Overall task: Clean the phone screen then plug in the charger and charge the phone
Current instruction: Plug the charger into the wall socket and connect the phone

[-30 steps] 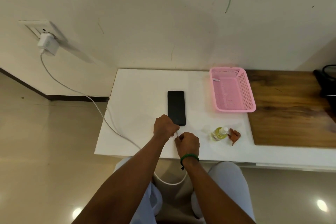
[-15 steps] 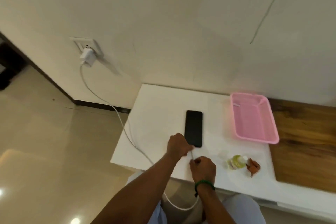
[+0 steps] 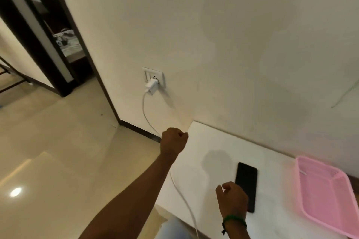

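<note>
Risk: L hand [image 3: 173,139] fisted left of & beyond phone [image 3: 246,186], can't tell if fingers grip cable [image 3: 144,105], so a tug twd charger [image 3: 152,85] could drag phone across table [image 3: 213,141]; R hand [image 3: 232,201], fingers loosely curled & empty, sits at phone's near end.

Bare worktop [image 3: 223,141] lay open mid-frame; pink basket [image 3: 326,196] blocked lower right, cable [image 3: 181,195] seemingly crossing its left edge.
</note>
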Available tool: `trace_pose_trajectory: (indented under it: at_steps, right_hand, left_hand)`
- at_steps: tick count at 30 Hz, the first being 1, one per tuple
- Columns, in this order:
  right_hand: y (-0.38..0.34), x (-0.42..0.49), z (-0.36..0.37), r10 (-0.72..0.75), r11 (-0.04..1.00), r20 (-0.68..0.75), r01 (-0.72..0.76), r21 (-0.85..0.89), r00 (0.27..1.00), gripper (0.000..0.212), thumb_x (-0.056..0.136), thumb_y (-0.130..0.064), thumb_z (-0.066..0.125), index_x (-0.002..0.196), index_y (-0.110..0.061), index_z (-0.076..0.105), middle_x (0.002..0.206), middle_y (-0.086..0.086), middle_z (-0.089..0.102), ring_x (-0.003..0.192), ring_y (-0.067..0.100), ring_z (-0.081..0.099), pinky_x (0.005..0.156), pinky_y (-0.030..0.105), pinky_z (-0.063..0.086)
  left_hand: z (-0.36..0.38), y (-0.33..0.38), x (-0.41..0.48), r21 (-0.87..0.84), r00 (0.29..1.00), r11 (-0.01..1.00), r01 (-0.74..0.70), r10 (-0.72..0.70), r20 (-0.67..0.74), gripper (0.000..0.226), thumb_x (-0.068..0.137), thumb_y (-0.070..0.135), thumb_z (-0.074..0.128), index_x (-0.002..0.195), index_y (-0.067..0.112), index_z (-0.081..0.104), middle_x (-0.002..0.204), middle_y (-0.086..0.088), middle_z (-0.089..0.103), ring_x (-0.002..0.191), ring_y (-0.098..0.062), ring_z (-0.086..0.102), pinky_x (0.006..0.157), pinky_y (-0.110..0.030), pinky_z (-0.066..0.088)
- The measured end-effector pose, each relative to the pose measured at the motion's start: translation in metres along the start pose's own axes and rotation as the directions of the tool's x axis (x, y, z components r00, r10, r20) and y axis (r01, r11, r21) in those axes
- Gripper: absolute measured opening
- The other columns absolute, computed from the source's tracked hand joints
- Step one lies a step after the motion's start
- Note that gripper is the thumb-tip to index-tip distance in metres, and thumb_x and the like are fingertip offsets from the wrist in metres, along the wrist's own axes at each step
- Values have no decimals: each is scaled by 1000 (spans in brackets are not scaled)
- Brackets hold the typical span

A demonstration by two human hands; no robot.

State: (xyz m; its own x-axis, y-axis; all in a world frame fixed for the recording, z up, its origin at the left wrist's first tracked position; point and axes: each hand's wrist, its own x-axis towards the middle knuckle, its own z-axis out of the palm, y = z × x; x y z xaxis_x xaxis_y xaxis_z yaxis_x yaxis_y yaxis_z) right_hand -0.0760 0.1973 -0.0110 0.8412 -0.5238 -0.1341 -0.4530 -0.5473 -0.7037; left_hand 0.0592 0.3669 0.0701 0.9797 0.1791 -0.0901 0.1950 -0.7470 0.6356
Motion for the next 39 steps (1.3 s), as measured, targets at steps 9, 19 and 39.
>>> trace_pose_trajectory:
  at_steps: [9, 19, 39]
  right_hand:
    - [-158, 45, 52, -310, 949, 139, 296, 111, 940, 18, 77, -16, 68, 61, -9, 69, 62, 3, 68, 55, 12, 55, 50, 16, 37]
    - [-314, 124, 140, -4, 849, 486, -253, 463, 874, 14, 77, -7, 72, 69, -1, 62, 59, 8, 61, 47, 14, 54, 41, 20, 47]
    - [-362, 174, 230, 29, 721, 585, -422, 550, 811, 35, 85, -11, 65, 114, 5, 56, 80, 12, 59, 55, 14, 50, 51, 25, 43]
  left_hand:
    - [-93, -55, 94, -194, 927, 972, 132, -191, -323, 23, 88, 23, 58, 76, 7, 69, 67, -1, 64, 67, -19, 60, 53, -20, 39]
    - [-90, -112, 177, -374, 929, 902, 214, -307, -208, 45, 97, 32, 51, 56, 11, 52, 54, -1, 50, 59, -18, 49, 65, -27, 38]
    - [-58, -112, 233, -587, 942, 799, 126, -283, -183, 33, 94, 28, 56, 62, 23, 64, 67, 6, 65, 69, -13, 59, 73, -32, 49]
